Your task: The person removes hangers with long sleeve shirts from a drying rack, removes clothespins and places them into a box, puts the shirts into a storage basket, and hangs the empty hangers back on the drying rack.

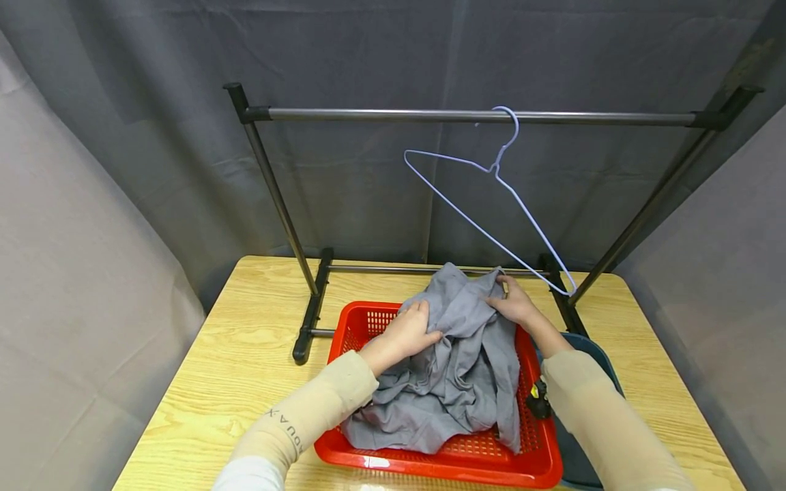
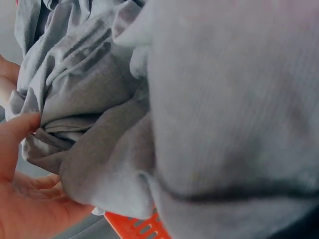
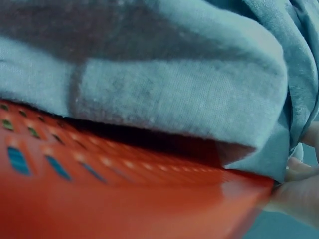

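Note:
A crumpled grey garment (image 1: pixel 457 368) lies heaped in a red plastic basket (image 1: pixel 430 467), and its far end is bunched up over the back rim. My left hand (image 1: pixel 408 334) grips the upper left part of the cloth. In the left wrist view, thumb (image 2: pixel 20 127) and fingers close round a fold of the garment (image 2: pixel 99 99). Toward the back right corner, my right hand (image 1: pixel 514 302) pinches the cloth's far edge. Only part of the right hand (image 3: pixel 299 189) appears in the right wrist view, beside the basket's rim (image 3: pixel 239 199). The garment's kind cannot be told.
A lilac hanger (image 1: pixel 457 201) hangs tilted from the metal rail (image 1: pixel 368 115) of a black rack, its lower corner near my right forearm. A dark teal container (image 1: pixel 580 443) stands right of the basket. A small black object (image 1: pixel 539 402) is by the basket's right rim.

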`<state>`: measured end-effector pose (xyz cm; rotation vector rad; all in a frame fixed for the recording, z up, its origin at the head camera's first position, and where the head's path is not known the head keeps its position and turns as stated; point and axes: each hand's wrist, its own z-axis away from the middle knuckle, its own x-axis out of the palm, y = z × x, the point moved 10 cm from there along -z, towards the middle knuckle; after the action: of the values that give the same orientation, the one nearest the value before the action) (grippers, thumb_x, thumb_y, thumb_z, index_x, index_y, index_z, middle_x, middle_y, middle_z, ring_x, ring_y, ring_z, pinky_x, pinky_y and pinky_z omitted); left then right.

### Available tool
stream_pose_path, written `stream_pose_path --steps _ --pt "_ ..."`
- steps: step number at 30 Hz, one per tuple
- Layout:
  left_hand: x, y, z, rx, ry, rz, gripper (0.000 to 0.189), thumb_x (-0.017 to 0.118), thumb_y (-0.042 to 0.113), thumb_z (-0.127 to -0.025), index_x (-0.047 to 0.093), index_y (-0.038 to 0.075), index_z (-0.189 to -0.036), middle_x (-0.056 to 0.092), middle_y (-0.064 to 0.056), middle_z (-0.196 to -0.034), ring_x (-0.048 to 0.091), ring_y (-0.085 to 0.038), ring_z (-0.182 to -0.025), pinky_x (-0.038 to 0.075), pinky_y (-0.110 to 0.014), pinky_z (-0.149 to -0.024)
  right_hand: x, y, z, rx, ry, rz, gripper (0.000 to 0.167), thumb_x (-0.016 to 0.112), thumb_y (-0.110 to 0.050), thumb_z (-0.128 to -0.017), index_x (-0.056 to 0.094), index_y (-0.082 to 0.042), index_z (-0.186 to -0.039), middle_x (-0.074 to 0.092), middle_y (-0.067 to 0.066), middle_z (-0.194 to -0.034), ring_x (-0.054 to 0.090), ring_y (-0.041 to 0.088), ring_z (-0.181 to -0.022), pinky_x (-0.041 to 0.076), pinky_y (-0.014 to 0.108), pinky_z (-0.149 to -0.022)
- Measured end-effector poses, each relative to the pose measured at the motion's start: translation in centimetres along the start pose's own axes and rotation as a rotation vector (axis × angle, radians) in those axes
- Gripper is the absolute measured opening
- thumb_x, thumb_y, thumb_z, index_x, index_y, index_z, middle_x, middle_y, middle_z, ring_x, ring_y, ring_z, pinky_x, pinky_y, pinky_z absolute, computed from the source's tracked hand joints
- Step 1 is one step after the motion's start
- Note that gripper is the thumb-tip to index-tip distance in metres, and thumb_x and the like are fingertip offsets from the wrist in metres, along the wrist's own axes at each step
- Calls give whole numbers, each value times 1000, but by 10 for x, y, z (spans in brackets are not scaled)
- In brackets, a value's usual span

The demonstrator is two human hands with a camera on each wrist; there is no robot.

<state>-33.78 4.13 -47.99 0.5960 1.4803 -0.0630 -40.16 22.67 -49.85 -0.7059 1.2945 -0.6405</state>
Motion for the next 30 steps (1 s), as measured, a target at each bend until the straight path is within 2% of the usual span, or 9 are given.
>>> stream_pose_path --steps 2,5,8,11,14,17,22,27,30 --pt "1 0 0 -3 -10 4 52 62 33 -84 44 -3 -117 54 -17 -111 54 -29 -104 40 -37 -93 -2 -5 2 -27 30 2 58 56 -6 -86 26 10 -133 43 32 -108 42 37 -94 37 41 -79" --pt "2 0 0 -2 -14 0 46 61 30 -85 45 -2 -113 55 -16 -107 57 -29 -100 43 -36 -88 -5 -6 0 -71 76 17 55 58 -2 -82 33 8 -130 48 19 -86 46 29 -81 38 33 -69" --pt "1 1 1 9 -2 4 39 62 27 -85 46 0 -108 56 -15 -101 59 -28 -94 46 -36 -82 -7 -9 0 -103 121 24 51 58 2 -80 38 7 -127 39 5 -69 41 20 -65 34 28 -58" --pt "1 2 1 14 7 5 34 61 25 -86 46 1 -105 57 -15 -97 60 -28 -90 47 -35 -78 -9 -10 1 -112 151 18 48 57 4 -80 41 5 -125 39 7 -69 40 20 -65 33 28 -57" --pt "1 2 1 13 11 8 32 61 25 -87 47 1 -104 57 -14 -96 60 -28 -89 48 -35 -76 -9 -12 1 -118 156 2 47 55 5 -81 41 4 -126 45 18 -83 42 25 -73 33 29 -61" --pt "0 2 2 12 13 15 33 60 25 -87 47 1 -105 57 -15 -98 60 -28 -89 48 -35 -75 -9 -14 2 -127 164 -17 46 53 6 -82 42 4 -126 46 23 -91 42 28 -78 33 30 -64" --pt "-1 2 2 35 34 25 30 60 22 -87 47 0 -103 58 -15 -96 60 -28 -90 48 -34 -75 -11 -18 4 -146 206 -33 43 53 7 -82 44 4 -124 40 14 -77 37 24 -71 30 30 -60" --pt "-4 3 2 60 61 40 26 60 15 -86 49 -1 -103 59 -15 -95 61 -28 -92 49 -35 -77 -14 -23 9 -151 238 -90 43 52 8 -83 43 2 -124 36 7 -71 36 19 -67 30 26 -57" --pt "-5 3 3 68 71 53 22 59 12 -86 49 -1 -101 60 -16 -94 61 -28 -91 49 -35 -76 -14 -27 14 -140 242 -139 42 51 7 -85 41 0 -126 41 8 -72 39 18 -67 33 23 -57"
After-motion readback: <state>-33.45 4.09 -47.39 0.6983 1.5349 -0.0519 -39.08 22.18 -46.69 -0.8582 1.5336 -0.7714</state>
